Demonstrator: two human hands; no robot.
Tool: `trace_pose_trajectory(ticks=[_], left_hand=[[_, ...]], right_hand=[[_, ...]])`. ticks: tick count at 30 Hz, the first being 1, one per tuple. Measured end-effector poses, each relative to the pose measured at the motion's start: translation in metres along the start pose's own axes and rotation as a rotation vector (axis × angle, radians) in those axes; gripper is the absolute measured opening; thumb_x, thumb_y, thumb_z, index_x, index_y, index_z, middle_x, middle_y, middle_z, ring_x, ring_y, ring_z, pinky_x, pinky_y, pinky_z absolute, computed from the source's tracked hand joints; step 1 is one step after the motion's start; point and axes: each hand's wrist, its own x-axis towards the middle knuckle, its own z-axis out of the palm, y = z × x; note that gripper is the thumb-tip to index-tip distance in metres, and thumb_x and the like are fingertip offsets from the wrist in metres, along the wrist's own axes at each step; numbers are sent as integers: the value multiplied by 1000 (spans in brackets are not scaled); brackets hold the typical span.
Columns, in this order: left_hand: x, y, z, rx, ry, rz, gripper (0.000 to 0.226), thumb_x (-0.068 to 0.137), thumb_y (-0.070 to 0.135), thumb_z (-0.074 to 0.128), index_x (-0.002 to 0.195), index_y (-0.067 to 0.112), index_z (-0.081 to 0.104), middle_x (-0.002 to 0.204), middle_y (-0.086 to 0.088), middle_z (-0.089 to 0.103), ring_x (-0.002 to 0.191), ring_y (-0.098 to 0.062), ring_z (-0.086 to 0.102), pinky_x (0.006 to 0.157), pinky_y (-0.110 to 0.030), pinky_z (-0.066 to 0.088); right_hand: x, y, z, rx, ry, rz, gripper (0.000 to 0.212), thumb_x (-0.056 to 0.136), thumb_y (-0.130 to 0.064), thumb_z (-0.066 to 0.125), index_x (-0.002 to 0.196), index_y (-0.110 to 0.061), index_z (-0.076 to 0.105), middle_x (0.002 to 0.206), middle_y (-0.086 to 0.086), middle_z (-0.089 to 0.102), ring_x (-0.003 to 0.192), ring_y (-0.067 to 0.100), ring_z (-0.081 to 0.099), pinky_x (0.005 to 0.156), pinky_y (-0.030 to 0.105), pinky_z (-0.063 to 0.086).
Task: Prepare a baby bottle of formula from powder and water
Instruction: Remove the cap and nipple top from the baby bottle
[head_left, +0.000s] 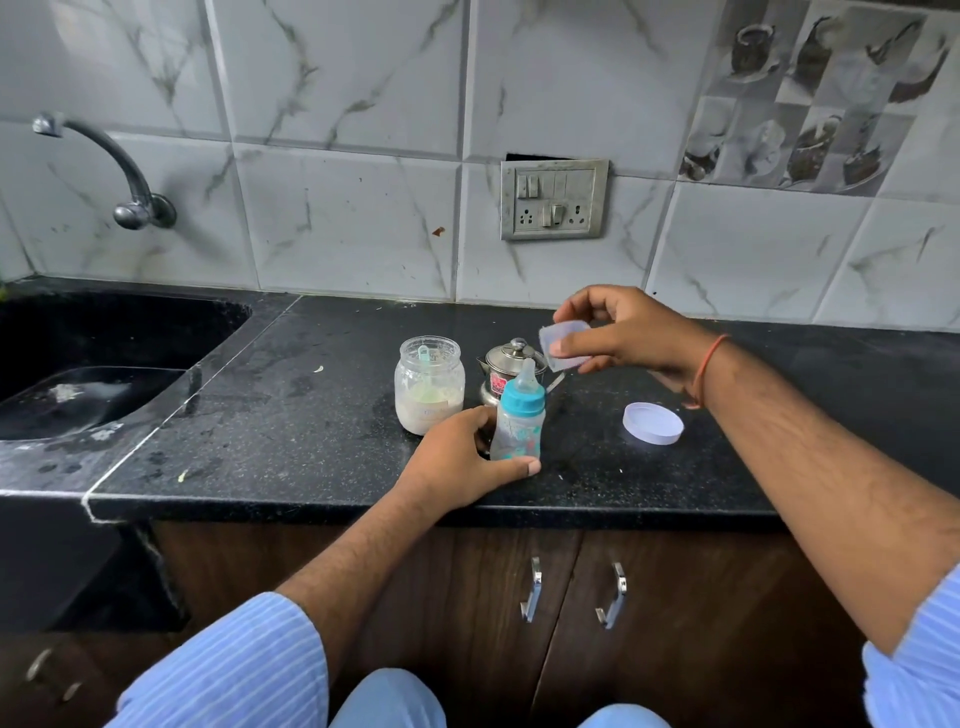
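Black stone surface (311, 415) is carrying the baby bottle (518, 422), standing upright with its teal collar and teat on. My left hand (457, 457) is gripping its base. Above it, my right hand (618, 332) is pinching the clear cap (566, 345). Just left of the bottle is standing the open powder jar (429, 384), behind it the steel kettle (511, 364), to its right the white lid (653, 423).

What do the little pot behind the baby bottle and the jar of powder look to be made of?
The little pot looks like polished steel: silvery, mirror-bright, with a knobbed lid. The jar is clear and glossy, so the powder and a pale green scoop show through; glass or stiff clear plastic, I cannot tell which. The baby bottle seems translucent plastic with a matte teal collar.
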Motion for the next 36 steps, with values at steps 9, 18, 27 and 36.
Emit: trace_pose_trajectory(ticks=[9,18,27,36], left_hand=[[-2,-6,5,88,80,43,59,81,62,91,124,28,69,91,22,59,83,-1,59,69,-16,40],[-2,-6,3,96,73,40,59,81,64,91,123,29,68,93,23,60,85,-1,60,69,-15,40],[-2,-6,3,115,76,41,63,80,67,89,124,27,68,95,23,60,87,-1,60,70,-15,39],[-2,-3,2,122,74,41,65,80,67,89,127,27,69,96,23,59,87,-1,60,69,-15,40]], right_hand=[[-2,78,-14,37,19,175,44,93,-7,74,133,-24,71,136,1,69,132,13,60,100,33,51],[19,110,-14,-187,162,94,46,83,-8,86,123,-26,72,117,-1,75,113,20,71,104,40,57],[28,125,-5,-357,189,102,56,74,-19,86,124,-37,70,127,-5,67,109,17,67,93,34,53],[31,129,-3,-403,206,130,54,74,-25,92,124,-32,71,122,-3,68,105,17,67,85,31,47]])
